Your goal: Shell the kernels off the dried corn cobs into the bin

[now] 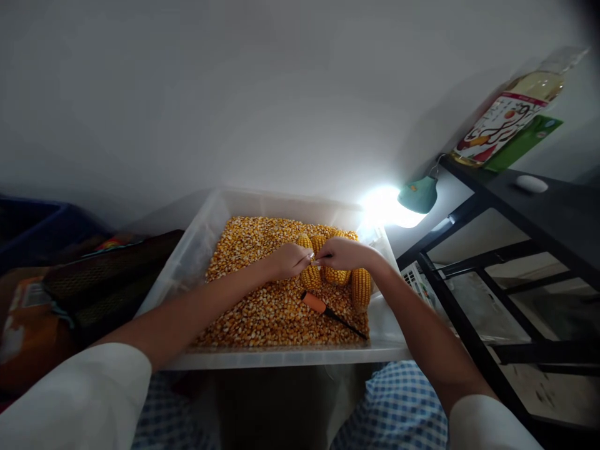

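Observation:
Above the corn, my left hand [289, 260] and my right hand [345, 253] meet fingertip to fingertip, both closed in a pinch. Something small and pale shows between the fingers, too small to name. Just below and behind the hands are several yellow corn cobs [361, 289], partly covered by my right hand. They lie on loose corn kernels [262, 319] that fill much of a clear plastic bin [281, 358]. A screwdriver-like tool [315, 302] with an orange handle and dark shaft rests on the kernels, touched by neither hand.
A bright lamp with a green shade [419, 195] hangs at the bin's back right corner. To the right stands a black rack [562, 206] bearing a bottle [509, 115]. Bags [112, 281] and a blue container [37, 228] are at the left. A wall rises behind.

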`<control>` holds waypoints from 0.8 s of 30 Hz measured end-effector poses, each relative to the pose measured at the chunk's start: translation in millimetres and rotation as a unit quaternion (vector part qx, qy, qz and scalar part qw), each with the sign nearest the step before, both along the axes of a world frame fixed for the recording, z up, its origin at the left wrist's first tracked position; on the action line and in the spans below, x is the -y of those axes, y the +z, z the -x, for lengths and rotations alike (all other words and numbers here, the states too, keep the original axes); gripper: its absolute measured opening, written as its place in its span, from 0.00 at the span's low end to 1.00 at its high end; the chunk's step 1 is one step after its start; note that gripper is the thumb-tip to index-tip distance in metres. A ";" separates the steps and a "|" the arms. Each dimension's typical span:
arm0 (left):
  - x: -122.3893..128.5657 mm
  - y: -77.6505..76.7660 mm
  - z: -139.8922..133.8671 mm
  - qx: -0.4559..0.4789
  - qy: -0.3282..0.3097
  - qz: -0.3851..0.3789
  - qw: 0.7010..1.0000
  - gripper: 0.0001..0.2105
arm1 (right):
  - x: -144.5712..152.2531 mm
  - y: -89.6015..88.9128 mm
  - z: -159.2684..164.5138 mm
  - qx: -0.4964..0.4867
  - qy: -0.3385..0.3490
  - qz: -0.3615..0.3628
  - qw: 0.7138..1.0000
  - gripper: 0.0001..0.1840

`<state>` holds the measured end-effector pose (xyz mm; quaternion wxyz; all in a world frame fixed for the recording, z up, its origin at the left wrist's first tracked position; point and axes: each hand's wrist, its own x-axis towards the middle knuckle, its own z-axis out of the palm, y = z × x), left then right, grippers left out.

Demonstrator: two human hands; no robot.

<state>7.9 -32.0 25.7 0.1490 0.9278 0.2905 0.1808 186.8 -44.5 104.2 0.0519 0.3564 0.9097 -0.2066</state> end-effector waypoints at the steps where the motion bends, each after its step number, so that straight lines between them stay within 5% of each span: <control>1: -0.5 -1.0 0.0 -0.004 -0.002 -0.002 1.000 0.14 | -0.4 -0.9 0.2 0.001 0.002 0.000 1.000 0.15; 10: -7.5 -1.8 7.3 0.019 -0.001 0.055 0.998 0.13 | -1.2 -8.3 3.7 -0.026 0.027 -0.036 0.999 0.15; 18: -31.8 0.3 12.0 0.189 0.139 0.177 0.956 0.19 | 6.2 -2.5 13.0 -0.047 -0.067 -0.123 0.989 0.18; 24: -44.1 -1.0 13.4 0.207 0.151 0.231 0.939 0.20 | 10.1 1.4 12.8 -0.057 -0.081 -0.137 0.986 0.19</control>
